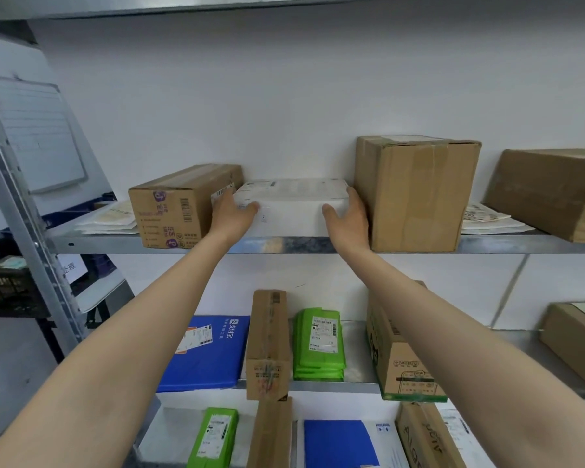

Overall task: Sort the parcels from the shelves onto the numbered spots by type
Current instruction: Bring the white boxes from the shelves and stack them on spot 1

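Both arms reach up to the top grey metal shelf (318, 245). Left hand (232, 216) and right hand (347, 217) press the two ends of a flat white rectangular parcel (293, 206), thumbs on its front face, hands apart. Parcel sits at the shelf's front edge, between a long brown cardboard box (179, 206) and a tall taped cardboard box (416, 194).

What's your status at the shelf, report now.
Left hand and right hand clamped on either end of white box, top shelf. Box not lifted. Brown cartons tight on both sides: low one left, tall one right.
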